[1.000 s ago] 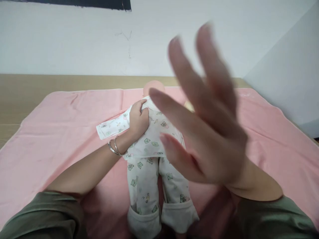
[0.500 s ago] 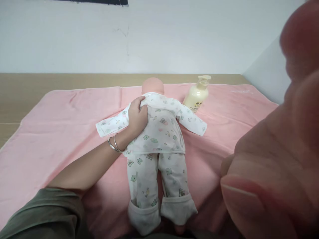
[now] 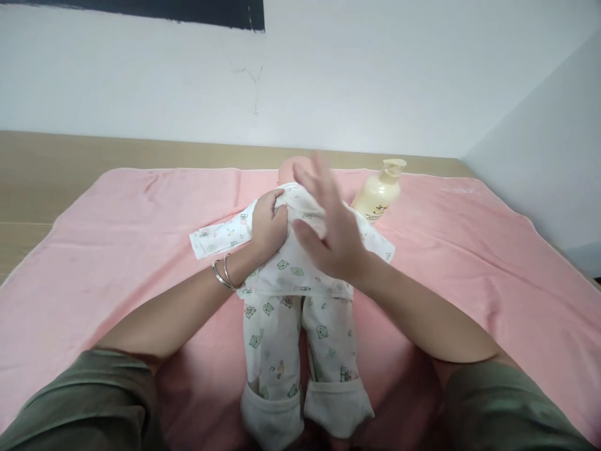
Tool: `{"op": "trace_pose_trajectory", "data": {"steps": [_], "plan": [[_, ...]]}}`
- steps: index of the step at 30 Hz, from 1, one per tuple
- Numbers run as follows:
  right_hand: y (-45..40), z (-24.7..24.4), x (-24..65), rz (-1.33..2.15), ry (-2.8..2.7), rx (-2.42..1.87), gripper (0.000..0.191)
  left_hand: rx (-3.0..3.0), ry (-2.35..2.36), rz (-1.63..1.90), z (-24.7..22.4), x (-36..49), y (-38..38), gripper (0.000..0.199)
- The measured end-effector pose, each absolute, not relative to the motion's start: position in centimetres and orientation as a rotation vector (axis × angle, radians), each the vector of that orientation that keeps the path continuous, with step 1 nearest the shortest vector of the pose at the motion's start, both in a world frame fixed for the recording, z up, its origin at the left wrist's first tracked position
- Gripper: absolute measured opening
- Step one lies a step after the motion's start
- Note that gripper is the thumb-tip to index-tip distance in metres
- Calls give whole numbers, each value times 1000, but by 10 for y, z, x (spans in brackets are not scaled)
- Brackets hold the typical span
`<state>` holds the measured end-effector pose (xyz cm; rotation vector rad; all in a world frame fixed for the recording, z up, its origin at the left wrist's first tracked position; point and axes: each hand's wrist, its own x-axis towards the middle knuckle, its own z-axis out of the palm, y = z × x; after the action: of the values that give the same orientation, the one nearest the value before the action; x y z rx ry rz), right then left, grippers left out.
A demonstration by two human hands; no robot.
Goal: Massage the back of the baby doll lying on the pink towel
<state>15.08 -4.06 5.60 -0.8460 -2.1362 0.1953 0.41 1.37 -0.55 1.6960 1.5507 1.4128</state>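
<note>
A baby doll (image 3: 297, 275) in white pyjamas with a green animal print lies stretched out, its head (image 3: 288, 169) away from me and no face showing. My left hand (image 3: 270, 227), with two silver bangles at the wrist, is wrapped round the doll's left-side shoulder and upper body, thumb on the cloth. Over the upper right part of the shirt is my right hand (image 3: 335, 232), open, fingers stretched and slightly blurred. It hides part of the shirt and head; whether it touches the doll I cannot tell. A pale yellow pump bottle (image 3: 378, 193) stands beyond the doll's right-side sleeve.
A pink blanket (image 3: 469, 263) with some creases lies under the doll and bottle. Wooden surface (image 3: 56, 153) shows along its back and left edges. Behind it rises a white wall (image 3: 352, 81) with a dark panel (image 3: 188, 11) at the top.
My right hand has moved from close to the camera at the right to over the doll's upper body. My left hand keeps its hold. The view has shifted slightly.
</note>
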Motion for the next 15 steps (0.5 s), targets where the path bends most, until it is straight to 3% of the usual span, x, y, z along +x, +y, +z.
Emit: {"op": "trace_pose_trajectory", "data": {"steps": [9, 15], "plan": [[29, 18, 162, 211, -2304, -1335, 51, 1678, 1533, 1491, -10, 5, 17, 39], [-8, 37, 153, 36, -2353, -1335, 52, 1698, 1541, 1472, -10, 5, 16, 39]]}}
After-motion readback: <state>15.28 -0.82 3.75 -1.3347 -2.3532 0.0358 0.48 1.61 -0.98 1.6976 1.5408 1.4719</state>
